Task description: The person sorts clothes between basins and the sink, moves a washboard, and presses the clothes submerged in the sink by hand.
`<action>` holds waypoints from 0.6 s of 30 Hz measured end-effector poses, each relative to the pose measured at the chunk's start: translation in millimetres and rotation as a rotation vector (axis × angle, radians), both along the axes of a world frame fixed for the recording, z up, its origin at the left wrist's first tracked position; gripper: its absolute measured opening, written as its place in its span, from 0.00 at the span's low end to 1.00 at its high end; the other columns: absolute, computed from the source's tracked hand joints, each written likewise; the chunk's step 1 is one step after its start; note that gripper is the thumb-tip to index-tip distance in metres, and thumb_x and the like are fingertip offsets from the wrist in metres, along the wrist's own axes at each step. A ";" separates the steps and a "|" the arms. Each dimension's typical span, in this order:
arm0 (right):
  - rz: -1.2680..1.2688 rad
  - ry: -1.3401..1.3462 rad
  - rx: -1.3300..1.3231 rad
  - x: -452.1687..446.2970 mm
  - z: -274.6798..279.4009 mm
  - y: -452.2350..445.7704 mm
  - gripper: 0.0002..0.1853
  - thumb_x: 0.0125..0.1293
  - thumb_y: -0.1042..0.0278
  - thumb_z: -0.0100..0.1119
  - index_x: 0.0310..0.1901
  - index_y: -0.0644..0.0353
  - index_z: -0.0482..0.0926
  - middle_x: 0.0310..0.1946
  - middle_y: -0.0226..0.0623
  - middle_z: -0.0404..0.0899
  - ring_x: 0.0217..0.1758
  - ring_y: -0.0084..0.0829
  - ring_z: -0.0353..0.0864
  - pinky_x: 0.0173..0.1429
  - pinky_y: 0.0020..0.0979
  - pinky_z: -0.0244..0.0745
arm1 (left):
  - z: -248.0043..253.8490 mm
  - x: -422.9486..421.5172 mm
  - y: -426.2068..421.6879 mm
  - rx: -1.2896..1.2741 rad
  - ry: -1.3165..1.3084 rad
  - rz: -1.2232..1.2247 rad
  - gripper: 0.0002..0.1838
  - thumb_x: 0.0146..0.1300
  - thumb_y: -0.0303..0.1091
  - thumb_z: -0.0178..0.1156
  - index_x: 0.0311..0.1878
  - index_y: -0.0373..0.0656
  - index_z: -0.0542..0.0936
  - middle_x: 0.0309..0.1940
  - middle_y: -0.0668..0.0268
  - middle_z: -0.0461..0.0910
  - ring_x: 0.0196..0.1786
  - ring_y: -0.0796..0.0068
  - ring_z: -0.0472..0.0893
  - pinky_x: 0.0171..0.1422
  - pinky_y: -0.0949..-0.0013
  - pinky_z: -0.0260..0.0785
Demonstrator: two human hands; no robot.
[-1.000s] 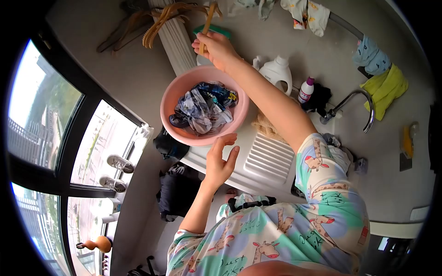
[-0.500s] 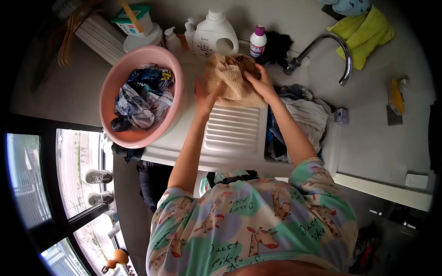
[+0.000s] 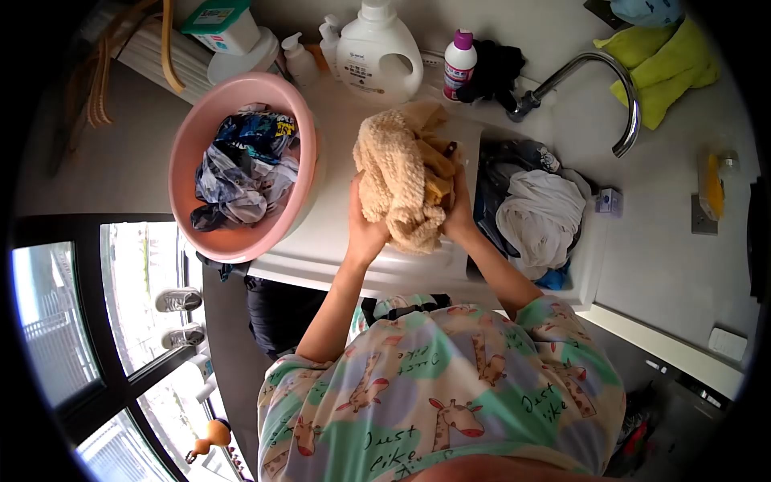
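A bunched, fluffy beige cloth (image 3: pixel 393 173) with an ochre-brown part (image 3: pixel 438 181) is gathered up between my two hands above the washboard part of the sink. My left hand (image 3: pixel 368 223) grips its left side, the fingers partly hidden behind the pile. On the other side my right hand (image 3: pixel 458 215) holds the brown part, its fingers mostly covered by the fabric. Whether the cloth is a towel or a garment I cannot tell. The ribbed washboard (image 3: pixel 401 265) shows only in a narrow strip beneath it.
To the left stands a pink basin (image 3: pixel 183 173) with wet-looking clothes. The sink basin at right holds white and dark laundry (image 3: pixel 542 213) below a curved faucet (image 3: pixel 630 104). Behind are a detergent jug (image 3: pixel 377 56), a purple-capped bottle (image 3: pixel 459 64) and a pump bottle (image 3: pixel 300 63).
Both hands have drawn the beige cloth toward me and bunched it up off the washboard. It was spread flatter and farther back before, and its brown part now shows more.
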State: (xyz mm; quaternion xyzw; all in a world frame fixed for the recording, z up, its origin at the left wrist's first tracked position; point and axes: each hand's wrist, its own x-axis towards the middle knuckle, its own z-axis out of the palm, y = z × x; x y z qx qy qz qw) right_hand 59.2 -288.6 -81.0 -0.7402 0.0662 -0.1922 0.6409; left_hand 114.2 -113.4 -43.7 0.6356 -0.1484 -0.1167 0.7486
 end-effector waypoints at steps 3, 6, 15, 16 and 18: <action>0.241 -0.183 0.936 6.2 79.5 23.9 0.46 0.58 0.73 0.79 0.73 0.57 0.59 0.68 0.43 0.72 0.70 0.34 0.74 0.73 0.37 0.69 | 39.5 -6.6 24.6 0.049 -0.324 0.132 0.42 0.55 0.31 0.76 0.72 0.39 0.66 0.66 0.56 0.69 0.70 0.61 0.71 0.75 0.55 0.63; 0.258 -0.535 0.335 39.3 145.8 53.9 0.46 0.56 0.70 0.81 0.72 0.57 0.60 0.66 0.43 0.72 0.68 0.35 0.75 0.71 0.38 0.71 | 107.3 6.6 55.5 0.033 -0.537 0.283 0.41 0.56 0.32 0.75 0.72 0.38 0.67 0.63 0.55 0.72 0.67 0.61 0.74 0.72 0.55 0.67; 0.535 -1.144 -0.108 138.5 324.4 156.1 0.45 0.58 0.74 0.78 0.73 0.59 0.60 0.67 0.53 0.71 0.70 0.45 0.75 0.72 0.44 0.74 | 250.7 44.4 178.1 -0.141 -0.878 0.601 0.37 0.60 0.33 0.73 0.71 0.36 0.70 0.56 0.54 0.80 0.56 0.60 0.83 0.63 0.57 0.78; 0.597 -1.052 -0.075 148.0 316.9 161.9 0.45 0.58 0.72 0.79 0.74 0.59 0.60 0.68 0.53 0.70 0.72 0.46 0.73 0.74 0.46 0.72 | 253.0 50.6 189.7 -0.137 -0.871 0.602 0.37 0.60 0.33 0.73 0.71 0.36 0.70 0.55 0.54 0.81 0.55 0.60 0.84 0.62 0.57 0.80; 0.599 -0.885 -0.211 157.0 285.8 155.5 0.48 0.58 0.68 0.79 0.76 0.55 0.59 0.70 0.53 0.69 0.77 0.48 0.68 0.78 0.51 0.66 | 241.4 64.0 207.5 -0.056 -0.799 0.572 0.36 0.61 0.34 0.72 0.71 0.36 0.71 0.53 0.54 0.83 0.52 0.60 0.86 0.60 0.57 0.82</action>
